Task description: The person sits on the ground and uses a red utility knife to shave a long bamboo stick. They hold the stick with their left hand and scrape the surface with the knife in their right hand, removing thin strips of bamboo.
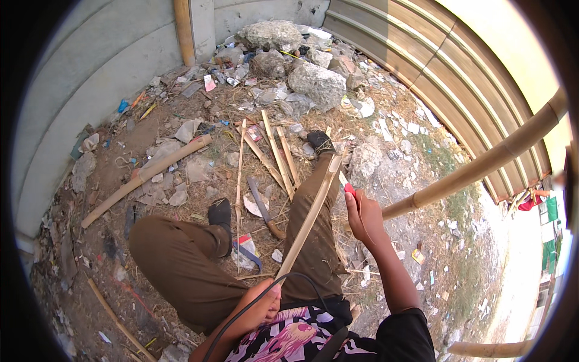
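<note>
My left hand is wrapped round the lower end of a long split bamboo strip, close to my lap. The strip slants up and away over my outstretched right leg. My right hand is closed on a small knife with a red handle. Its short pale blade points toward the strip's far end; I cannot tell whether it touches. On the ground between my legs lies a machete with a curved wooden handle. Several split bamboo strips lie beyond it.
A thick bamboo pole juts in from the right, near my right hand. Another bamboo length lies at the left. Large rocks and litter are heaped by the far corner. A grey wall and corrugated metal fence stand around. A black cable loops over my left hand.
</note>
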`<move>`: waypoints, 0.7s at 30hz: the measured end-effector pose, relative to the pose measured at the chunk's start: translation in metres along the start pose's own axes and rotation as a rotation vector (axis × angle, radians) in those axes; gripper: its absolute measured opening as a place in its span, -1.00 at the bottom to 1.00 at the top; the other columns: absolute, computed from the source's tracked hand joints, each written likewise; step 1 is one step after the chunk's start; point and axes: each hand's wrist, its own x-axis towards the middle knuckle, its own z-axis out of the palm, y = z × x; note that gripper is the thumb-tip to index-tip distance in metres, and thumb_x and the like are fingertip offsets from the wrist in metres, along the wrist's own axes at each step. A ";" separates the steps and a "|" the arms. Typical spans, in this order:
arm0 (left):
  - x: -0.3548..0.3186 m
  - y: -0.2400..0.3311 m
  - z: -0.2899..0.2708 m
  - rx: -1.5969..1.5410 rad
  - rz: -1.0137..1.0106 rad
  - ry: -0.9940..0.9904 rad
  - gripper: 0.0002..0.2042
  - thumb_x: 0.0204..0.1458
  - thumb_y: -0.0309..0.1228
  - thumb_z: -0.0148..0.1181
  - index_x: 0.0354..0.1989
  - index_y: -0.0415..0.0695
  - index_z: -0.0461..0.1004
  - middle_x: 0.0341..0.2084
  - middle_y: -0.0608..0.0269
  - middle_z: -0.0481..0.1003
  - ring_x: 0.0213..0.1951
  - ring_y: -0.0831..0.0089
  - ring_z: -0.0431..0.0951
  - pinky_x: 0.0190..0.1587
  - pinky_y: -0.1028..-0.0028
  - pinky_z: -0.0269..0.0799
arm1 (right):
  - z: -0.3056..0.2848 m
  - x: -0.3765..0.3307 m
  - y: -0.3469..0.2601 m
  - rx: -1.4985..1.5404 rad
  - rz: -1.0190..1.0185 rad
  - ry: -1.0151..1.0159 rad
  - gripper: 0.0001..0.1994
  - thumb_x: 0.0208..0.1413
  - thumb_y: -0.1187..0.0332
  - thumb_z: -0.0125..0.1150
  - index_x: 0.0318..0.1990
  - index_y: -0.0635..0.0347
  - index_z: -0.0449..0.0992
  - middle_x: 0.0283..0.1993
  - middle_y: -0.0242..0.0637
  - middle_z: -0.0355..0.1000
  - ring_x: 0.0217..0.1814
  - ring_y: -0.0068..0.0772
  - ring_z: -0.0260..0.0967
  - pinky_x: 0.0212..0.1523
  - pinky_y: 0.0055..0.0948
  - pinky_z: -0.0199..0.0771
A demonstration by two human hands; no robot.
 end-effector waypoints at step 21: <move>0.019 0.030 0.005 -0.012 0.281 0.117 -0.75 0.38 -0.20 -0.07 -0.23 -0.13 0.29 -0.61 0.42 0.21 -0.66 0.71 0.11 -0.63 0.63 0.08 | 0.017 -0.068 -0.086 0.110 -0.457 -0.265 -0.70 0.15 0.18 0.26 -0.29 0.21 0.34 -0.47 -0.13 0.44 -0.57 0.03 0.42 -0.55 -0.11 0.38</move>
